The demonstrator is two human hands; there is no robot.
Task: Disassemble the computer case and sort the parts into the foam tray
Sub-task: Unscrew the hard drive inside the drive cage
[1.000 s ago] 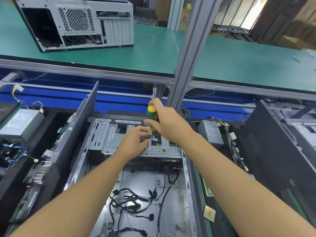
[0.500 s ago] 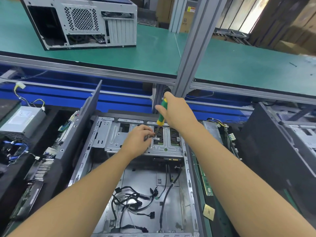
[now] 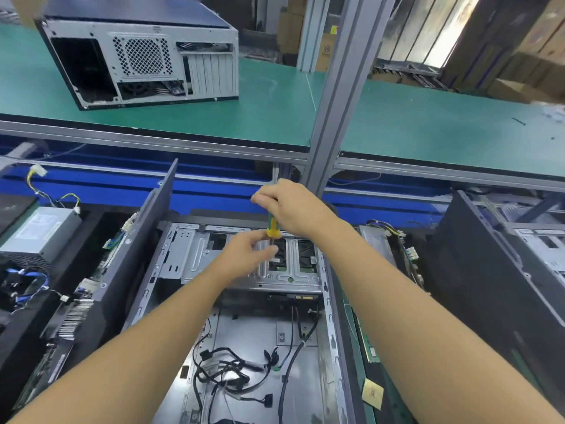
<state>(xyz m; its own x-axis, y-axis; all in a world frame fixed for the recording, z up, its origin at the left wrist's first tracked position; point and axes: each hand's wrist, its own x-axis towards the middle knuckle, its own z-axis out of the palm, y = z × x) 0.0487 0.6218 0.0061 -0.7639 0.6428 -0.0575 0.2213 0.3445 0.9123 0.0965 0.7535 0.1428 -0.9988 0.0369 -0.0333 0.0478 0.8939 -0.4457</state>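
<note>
computer case (image 3: 244, 335) lies gutted beside the foam tray (image 3: 99, 220), where power supply (image 3: 39, 232) and boards (image 3: 72, 319) sit; drive cage (image 3: 195, 255) and cables (image 3: 226, 368) remain. right hand (image 3: 296, 206) grips screwdriver (image 3: 271, 228); left hand (image 3: 244, 255) pinches its shaft.

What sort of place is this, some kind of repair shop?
Most likely a workshop line for taking computers apart. An opened computer case lies in front, a second case stands on the green shelf above, a removed power supply sits at the left, and the right hand grips a screwdriver.
</note>
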